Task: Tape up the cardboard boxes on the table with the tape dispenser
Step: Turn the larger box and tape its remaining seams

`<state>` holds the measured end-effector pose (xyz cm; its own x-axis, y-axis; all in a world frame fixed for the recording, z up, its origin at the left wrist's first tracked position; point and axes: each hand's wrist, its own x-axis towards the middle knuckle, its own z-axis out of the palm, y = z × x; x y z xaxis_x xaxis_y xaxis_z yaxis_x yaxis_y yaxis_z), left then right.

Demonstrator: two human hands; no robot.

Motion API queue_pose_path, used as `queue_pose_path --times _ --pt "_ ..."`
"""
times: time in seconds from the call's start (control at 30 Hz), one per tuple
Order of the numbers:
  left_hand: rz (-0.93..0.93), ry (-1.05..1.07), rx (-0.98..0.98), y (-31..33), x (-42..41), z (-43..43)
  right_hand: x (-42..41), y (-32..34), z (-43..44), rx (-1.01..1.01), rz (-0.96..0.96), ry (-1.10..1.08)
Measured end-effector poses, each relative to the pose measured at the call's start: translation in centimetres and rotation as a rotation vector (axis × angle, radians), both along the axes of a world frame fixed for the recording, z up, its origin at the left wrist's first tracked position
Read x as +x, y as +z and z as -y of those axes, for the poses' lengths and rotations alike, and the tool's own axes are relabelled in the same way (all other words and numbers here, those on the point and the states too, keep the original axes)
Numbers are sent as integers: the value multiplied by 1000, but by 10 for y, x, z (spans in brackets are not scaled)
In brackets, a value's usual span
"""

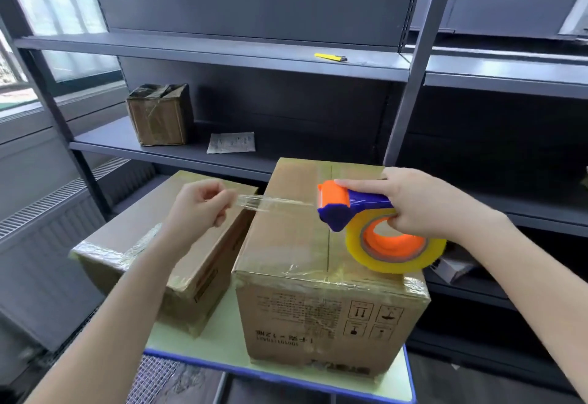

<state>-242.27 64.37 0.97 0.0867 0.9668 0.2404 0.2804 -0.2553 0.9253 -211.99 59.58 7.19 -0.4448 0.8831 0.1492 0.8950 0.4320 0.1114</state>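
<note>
Over the box [286, 244] we pinched tape [273, 205] in left hand [200, 205], gripped dispenser [350, 209] in right hand [413, 200]; next, probably stick along seam [329, 244].

Daylight comes through the window [47, 6] at the upper left of the frame, washed out white. The light is even and bright, the shadows soft. The shelf upright [412, 92] leans with wide-angle distortion. Glare sheens the cardboard box [296, 244] edges. The bottom left corner is blurred.
</note>
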Motion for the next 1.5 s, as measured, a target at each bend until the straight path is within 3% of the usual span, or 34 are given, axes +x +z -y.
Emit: queue_pose_path --times 0.4,0.7,1.3,1.4,1.5 --pt "-42 -70 -189 -54 -36 40 -50 -3 37 -26 251 -73" --pt "-57 -9 -188 -77 -43 47 -77 0 34 -15 428 -45" --pt "39 -30 -304 -89 -40 53 -84 3 31 -56 491 10" --pt "14 -71 -383 -94 -31 55 -83 5 31 -56 487 -3" --pt "137 -141 -553 -100 -20 58 -85 5 31 -71 479 -8"
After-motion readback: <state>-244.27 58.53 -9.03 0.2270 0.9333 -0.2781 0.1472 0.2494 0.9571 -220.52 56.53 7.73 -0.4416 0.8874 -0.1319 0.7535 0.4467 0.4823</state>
